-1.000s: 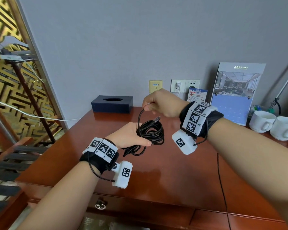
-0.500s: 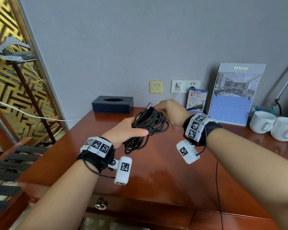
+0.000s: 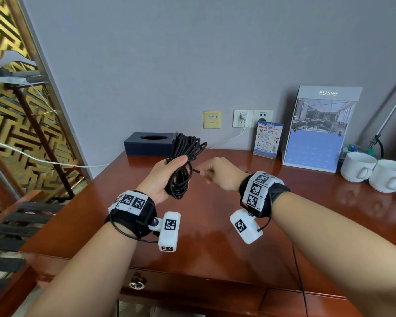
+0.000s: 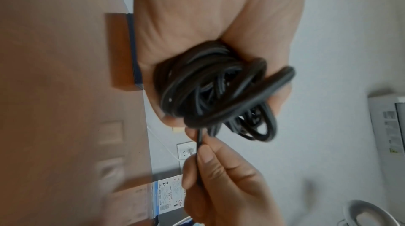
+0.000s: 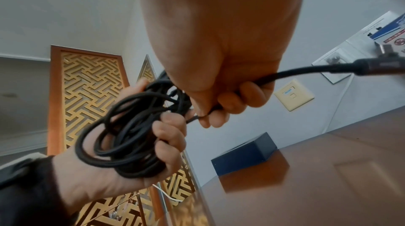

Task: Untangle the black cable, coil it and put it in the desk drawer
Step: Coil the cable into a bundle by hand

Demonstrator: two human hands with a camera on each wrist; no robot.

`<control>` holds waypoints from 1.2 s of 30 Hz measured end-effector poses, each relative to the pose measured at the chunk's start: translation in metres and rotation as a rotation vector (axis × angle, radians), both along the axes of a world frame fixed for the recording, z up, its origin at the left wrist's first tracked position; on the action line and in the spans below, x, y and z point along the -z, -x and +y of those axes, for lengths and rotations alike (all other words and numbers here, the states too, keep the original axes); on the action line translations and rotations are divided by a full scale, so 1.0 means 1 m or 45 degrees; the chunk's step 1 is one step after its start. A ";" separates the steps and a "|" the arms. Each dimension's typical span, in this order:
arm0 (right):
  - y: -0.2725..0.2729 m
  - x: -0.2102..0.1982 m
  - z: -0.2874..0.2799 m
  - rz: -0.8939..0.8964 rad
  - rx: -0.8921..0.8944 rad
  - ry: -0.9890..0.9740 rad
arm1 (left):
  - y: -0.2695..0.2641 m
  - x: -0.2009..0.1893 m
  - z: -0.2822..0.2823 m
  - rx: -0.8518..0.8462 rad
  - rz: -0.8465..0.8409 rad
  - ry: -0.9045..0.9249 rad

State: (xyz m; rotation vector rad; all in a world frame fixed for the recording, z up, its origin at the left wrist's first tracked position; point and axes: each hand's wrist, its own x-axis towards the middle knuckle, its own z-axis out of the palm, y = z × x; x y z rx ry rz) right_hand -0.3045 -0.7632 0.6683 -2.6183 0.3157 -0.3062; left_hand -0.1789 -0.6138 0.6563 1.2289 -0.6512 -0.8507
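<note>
The black cable [image 3: 183, 164] is held as a bundle of loops above the desk [image 3: 215, 236], clear of the wooden top. The bundle is gripped around its middle by the left hand [image 3: 164, 177], with the thumb laid across the front of the loops and the fingers curled round the far side, as is seen from the right wrist view. The upper loops stand above the hand, in front of the tissue box [image 3: 149, 146]; the lower loops hang below the palm.

One free strand of the cable is led out sideways from the bundle and is pinched by the right hand [image 3: 220, 173], just beside the left hand. In the left wrist view the strand is seen pressed between the thumb and the curled fingers [image 4: 208, 162] of that hand. In the right wrist view the strand is seen passing through the closed fist and out at the far side, where it ends in a thicker plug [image 5: 381, 66], blurred and not clearly made out.

A drawer front [image 3: 192, 287] with a metal ring pull [image 3: 137, 283] is seen shut at the near edge of the desk, below the hands.

At the back of the desk, against the grey wall, a small leaflet stand [image 3: 268, 139] and a larger blue display card [image 3: 320, 131] are set upright. Two white cups [image 3: 375, 171] are placed side by side at the right end. A white lead [image 3: 233, 138] is plugged into a wall socket [image 3: 242, 117]. A gold lattice screen [image 3: 7, 124] is seen at the left.
</note>
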 end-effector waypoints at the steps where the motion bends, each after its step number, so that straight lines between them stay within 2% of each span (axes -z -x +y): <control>1: -0.001 -0.001 0.002 0.007 -0.008 0.015 | -0.001 0.000 0.000 -0.041 0.021 -0.016; 4: 0.002 -0.006 0.006 -0.019 -0.029 0.117 | -0.005 0.001 0.001 -0.195 0.032 -0.070; 7: 0.007 -0.014 0.001 -0.079 0.011 0.113 | -0.008 0.003 0.005 -0.327 0.034 -0.121; 11: 0.009 -0.023 0.002 -0.143 0.060 0.005 | -0.009 0.008 0.003 -0.376 -0.091 -0.203; 16: 0.008 -0.031 0.015 -0.218 0.043 -0.251 | -0.003 0.014 -0.005 -0.462 -0.271 -0.225; 18: 0.008 -0.033 0.023 -0.197 0.008 -0.421 | 0.000 0.016 -0.008 -0.506 -0.293 -0.231; 22: 0.008 -0.033 0.033 -0.133 -0.084 -1.042 | 0.001 0.017 -0.010 -0.543 -0.316 -0.246; 24: 0.009 -0.033 0.033 -0.094 -0.139 -1.194 | 0.000 0.015 -0.009 -0.557 -0.315 -0.248; 30: 0.012 -0.028 0.031 -0.060 -0.322 -1.003 | 0.001 0.007 -0.004 -0.540 -0.355 -0.248; 32: 0.013 -0.026 0.031 -0.133 -0.358 -0.977 | 0.003 0.004 -0.004 -0.509 -0.334 -0.274; 36: 0.012 -0.026 0.038 -0.397 -0.211 -0.785 | 0.011 0.001 -0.005 -0.425 -0.341 -0.308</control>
